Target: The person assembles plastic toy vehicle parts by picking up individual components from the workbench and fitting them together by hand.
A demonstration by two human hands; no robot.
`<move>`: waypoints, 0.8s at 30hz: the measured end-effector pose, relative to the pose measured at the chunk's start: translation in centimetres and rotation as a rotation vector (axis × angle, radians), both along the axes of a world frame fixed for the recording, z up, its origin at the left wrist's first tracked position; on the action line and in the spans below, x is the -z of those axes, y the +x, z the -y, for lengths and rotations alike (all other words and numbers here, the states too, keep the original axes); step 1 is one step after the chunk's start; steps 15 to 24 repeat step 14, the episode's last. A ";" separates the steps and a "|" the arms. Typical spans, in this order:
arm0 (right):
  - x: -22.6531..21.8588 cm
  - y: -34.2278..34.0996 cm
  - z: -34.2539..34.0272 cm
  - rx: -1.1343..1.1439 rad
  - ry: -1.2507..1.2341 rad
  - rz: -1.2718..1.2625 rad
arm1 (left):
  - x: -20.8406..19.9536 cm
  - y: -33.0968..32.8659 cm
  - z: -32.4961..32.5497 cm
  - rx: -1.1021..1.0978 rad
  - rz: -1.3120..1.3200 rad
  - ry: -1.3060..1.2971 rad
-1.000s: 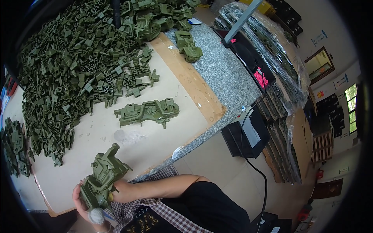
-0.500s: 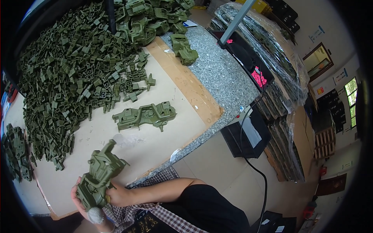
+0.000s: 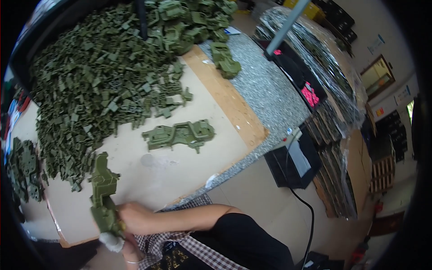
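Near the lower left, an olive-green moulded plastic part [image 3: 104, 189], like a toy vehicle chassis, is held upright on end above the front of the table. My left hand [image 3: 127, 246], with a white wrap [image 3: 111, 242] on one digit, grips its lower end; most of its fingers are hidden behind the part. Against the part's right side, my right hand [image 3: 132, 217] is closed, its fingertips out of sight. A similar green chassis part [image 3: 180, 135] lies flat on the cardboard-covered table [image 3: 193, 157].
A big heap of small green plastic pieces [image 3: 90, 90] covers the table's left and back. Larger green parts [image 3: 173, 27] pile up behind, with one [image 3: 225, 60] on the granite surface [image 3: 265, 76]. More parts [image 3: 24, 168] lie far left. A grey post [image 3: 285, 27] rises at the right edge.
The held part has turned from leaning right to nearly upright, and both hands turned with it. My left hand's fingers are now more hidden. The whole view has shifted slightly.
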State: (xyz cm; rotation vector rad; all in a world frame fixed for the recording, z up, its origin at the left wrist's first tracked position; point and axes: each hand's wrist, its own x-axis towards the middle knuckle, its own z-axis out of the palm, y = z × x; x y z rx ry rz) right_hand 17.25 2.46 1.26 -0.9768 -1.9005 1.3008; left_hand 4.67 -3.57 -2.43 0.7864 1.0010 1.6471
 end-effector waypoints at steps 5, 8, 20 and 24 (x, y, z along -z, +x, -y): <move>-2.4 4.7 -1.2 -0.324 0.064 0.354 | -1.6 -0.2 -1.9 0.347 0.242 0.066; -3.1 6.9 -0.4 -0.422 0.071 0.288 | -1.7 -2.0 -2.9 0.517 0.524 -0.063; -4.5 16.7 -3.8 0.419 0.575 0.338 | -1.0 -4.7 -3.1 0.561 0.610 -0.064; -4.5 16.7 -3.8 0.419 0.575 0.338 | -1.0 -4.7 -3.1 0.561 0.610 -0.064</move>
